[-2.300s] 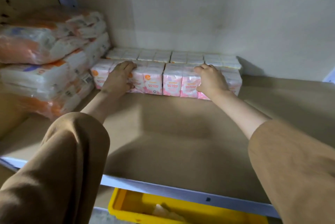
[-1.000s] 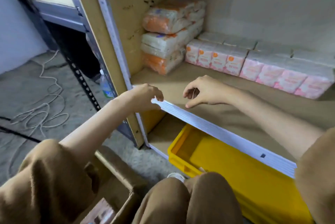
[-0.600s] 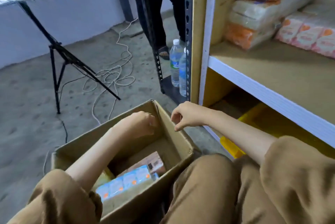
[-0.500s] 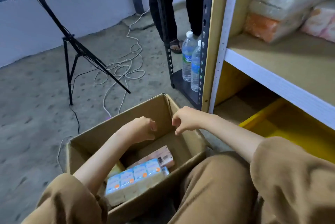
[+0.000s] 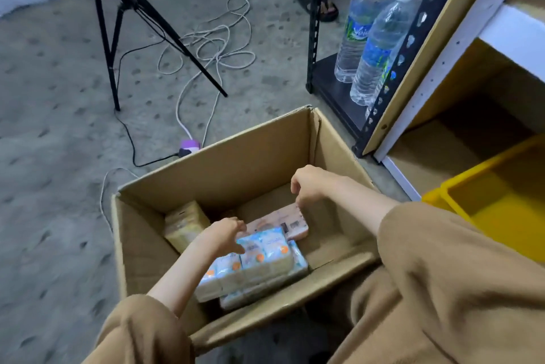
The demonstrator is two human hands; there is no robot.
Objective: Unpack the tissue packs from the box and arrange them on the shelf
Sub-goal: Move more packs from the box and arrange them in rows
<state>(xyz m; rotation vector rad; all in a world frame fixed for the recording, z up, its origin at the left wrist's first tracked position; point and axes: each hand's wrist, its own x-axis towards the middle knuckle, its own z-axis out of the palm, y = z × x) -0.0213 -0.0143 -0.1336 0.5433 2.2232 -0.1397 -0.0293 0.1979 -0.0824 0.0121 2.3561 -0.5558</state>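
An open cardboard box (image 5: 224,157) stands on the floor in front of me. Inside lie a blue tissue pack (image 5: 259,260) on top of another one, a pink tissue pack (image 5: 283,220) behind it and a yellowish pack (image 5: 184,223) at the left. My left hand (image 5: 222,235) reaches down inside the box, fingers spread and touching the blue pack's far left end. My right hand (image 5: 308,183) hovers above the pink pack, fingers curled downward and holding nothing. The shelf (image 5: 513,26) shows only at the right edge.
A yellow bin (image 5: 460,189) sits under the shelf at the right. Three water bottles (image 5: 374,48) stand on a black rack (image 5: 312,39). A tripod (image 5: 124,10), loose cables (image 5: 218,45) and another person's sandalled foot (image 5: 324,7) are on the concrete floor beyond the box.
Both hands left the pink packs on the shelf, swung left to the box and dropped inside it. My left hand now touches the blue pack.
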